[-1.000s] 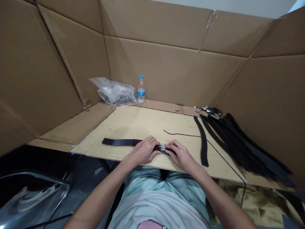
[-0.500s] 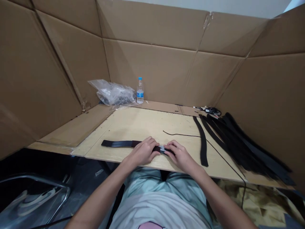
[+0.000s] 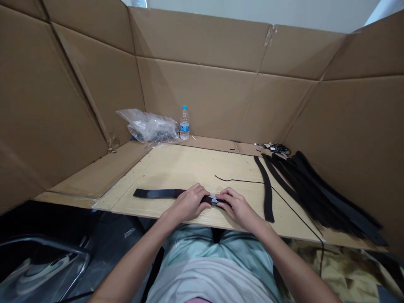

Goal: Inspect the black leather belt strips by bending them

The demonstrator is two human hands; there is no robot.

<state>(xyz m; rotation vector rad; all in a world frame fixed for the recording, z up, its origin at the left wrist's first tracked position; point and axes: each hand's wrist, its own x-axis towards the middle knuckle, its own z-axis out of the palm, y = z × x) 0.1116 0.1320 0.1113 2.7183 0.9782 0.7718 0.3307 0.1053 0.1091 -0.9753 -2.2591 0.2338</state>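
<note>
Both the left hand (image 3: 188,203) and the right hand (image 3: 237,208) have drawn slightly closer together since the earlier frames, and the head view has tipped, so the far items sit lower in the picture.

The hands are nearly together, with fingers curled and clamped over a flat black strap (image 3: 154,193) lying lengthwise along the near edge of the worktop (image 3: 176,168). Wrists angle inward, and the forearms enter from the bottom corners. The strap's free end extends left of the left hand; a brownish band is visible where it meets those fingers. Its other end is hidden under the right hand.

A small metal piece (image 3: 216,200) shows in the narrow gap between the hands. Its shape is mostly covered, so I cannot identify it. The strap's material is also hard to determine at this resolution.

To the right, a loose strap (image 3: 268,191) lies curved on the plywood-like surface, beside a long pile of straps (image 3: 318,193). A thin black cord (image 3: 236,180) crosses the worktop. Farther back stand a plastic bottle (image 3: 184,124) and a crumpled clear bag (image 3: 148,127), against a folded cardboard wall (image 3: 195,42).
</note>
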